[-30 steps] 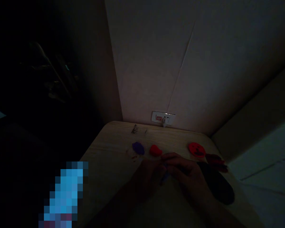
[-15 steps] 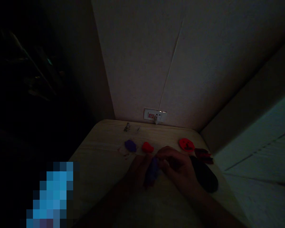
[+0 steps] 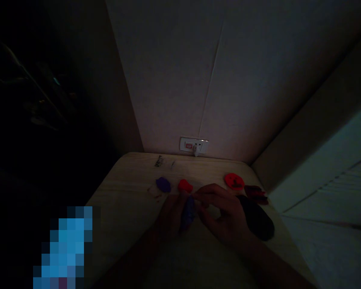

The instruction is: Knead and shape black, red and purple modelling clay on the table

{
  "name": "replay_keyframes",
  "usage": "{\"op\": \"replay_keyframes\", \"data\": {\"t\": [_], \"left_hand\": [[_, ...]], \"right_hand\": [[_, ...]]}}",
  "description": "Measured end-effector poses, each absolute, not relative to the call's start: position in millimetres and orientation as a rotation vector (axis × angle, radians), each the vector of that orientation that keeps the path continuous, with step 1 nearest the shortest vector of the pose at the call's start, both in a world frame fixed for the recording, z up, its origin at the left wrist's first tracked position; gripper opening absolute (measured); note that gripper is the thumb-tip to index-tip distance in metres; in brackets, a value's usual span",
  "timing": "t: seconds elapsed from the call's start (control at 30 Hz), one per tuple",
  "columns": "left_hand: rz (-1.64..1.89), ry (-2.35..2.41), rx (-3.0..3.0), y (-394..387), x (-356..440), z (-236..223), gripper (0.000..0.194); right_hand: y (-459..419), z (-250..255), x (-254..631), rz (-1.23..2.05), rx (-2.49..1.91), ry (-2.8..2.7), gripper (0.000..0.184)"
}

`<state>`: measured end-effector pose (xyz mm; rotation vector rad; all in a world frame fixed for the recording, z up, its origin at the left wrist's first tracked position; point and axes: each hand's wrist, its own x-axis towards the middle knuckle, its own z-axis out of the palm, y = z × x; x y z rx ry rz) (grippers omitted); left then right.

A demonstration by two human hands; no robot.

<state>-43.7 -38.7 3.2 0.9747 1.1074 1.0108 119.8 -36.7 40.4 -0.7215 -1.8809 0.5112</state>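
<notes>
A purple piece of modelling clay point(image 3: 188, 212) is held upright in my left hand point(image 3: 171, 212), its fingers closed round the left side and underneath. My right hand point(image 3: 224, 210) comes in from the other side, thumb and fingertips bent together at the clay's upper right edge. Dim light hides the exact contact there. Just beyond my fingertips lies a red clay lump point(image 3: 185, 185). A flatter purple clay lump point(image 3: 163, 184) rests to the left of it.
On the right of the wooden table point(image 3: 123, 188) are a red disc point(image 3: 234, 181) with dark marks, dark red strips point(image 3: 255, 194) and a dark oval piece point(image 3: 257, 220). A socket plate point(image 3: 194, 145) with a plug is on the wall behind. A pale cabinet point(image 3: 325, 188) borders the right.
The whole view has shifted slightly. Both hands stay at the purple clay, which is now turned a little, and the right fingers have moved slightly along its edge.
</notes>
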Motion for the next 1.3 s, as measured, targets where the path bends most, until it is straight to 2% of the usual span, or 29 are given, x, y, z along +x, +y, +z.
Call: {"op": "replay_keyframes", "data": {"t": [0.23,0.6,0.67,0.83,1.0,1.3], "left_hand": [[1.059,1.158,0.994,-38.5,-44.4,-2.8,0.068],[1.045,1.253,0.927,-40.7,-43.0,-3.5,0.069],[1.028,1.241,0.916,-40.2,-43.2,-3.5,0.069],[1.015,1.127,0.983,-37.5,-43.1,-1.8,0.070],[1.052,1.168,0.890,-37.7,-41.7,2.5,0.068],[1.113,1.297,0.830,-40.8,-40.3,4.7,0.065]], "right_hand": [[-36.5,40.5,120.2,0.558,-0.706,-1.916,0.033],[-37.4,43.6,118.1,0.681,-0.717,-1.873,0.012],[-37.1,42.4,118.0,0.630,-0.727,-1.841,0.015],[-37.3,35.7,118.3,0.497,-0.701,-1.916,0.037],[-41.6,34.3,118.0,0.313,-0.673,-1.992,0.047],[-47.0,35.2,116.9,0.073,-0.697,-2.005,0.036]]}}
